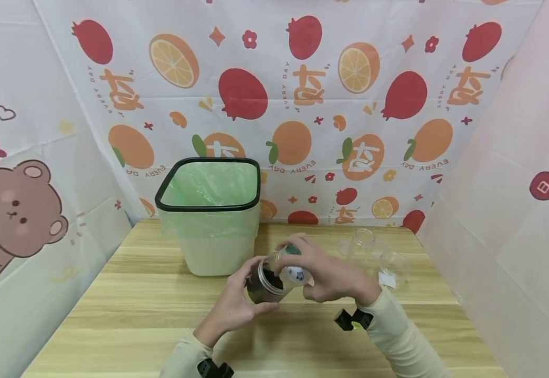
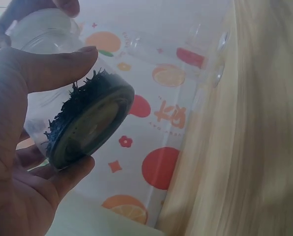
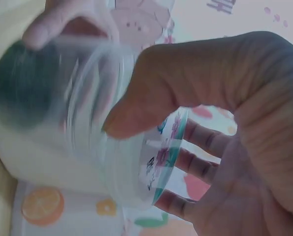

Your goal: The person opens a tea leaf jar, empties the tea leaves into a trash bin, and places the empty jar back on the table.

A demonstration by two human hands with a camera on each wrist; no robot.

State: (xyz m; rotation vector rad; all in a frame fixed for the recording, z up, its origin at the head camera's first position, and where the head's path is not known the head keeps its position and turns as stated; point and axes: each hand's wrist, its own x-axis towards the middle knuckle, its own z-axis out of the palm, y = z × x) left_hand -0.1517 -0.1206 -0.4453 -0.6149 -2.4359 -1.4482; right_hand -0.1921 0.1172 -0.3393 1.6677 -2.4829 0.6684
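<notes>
My left hand (image 1: 234, 304) grips a clear jar (image 2: 43, 105), holding it tilted above the table. Dark, dry, tea-like shreds (image 2: 84, 101) gather around the jar's base. The jar's mouth leans up and to the right, toward my right hand (image 1: 333, 275). There the right hand's thumb and fingers pinch a clear, lid-like piece with a printed face (image 3: 161, 155) and green edging. It overlaps the jar's mouth; whether it is screwed on, I cannot tell. In the left wrist view, the thumb lies along the jar's side and the fingers support it near the base.
A bin (image 1: 218, 257) with a black rim and a pale green liner stands at the back left of the wooden table (image 1: 128, 315). At the right are clear containers, one upright (image 1: 362, 244) and one apparently lying down (image 1: 394, 265), with a white label. Printed cloth walls surround the table.
</notes>
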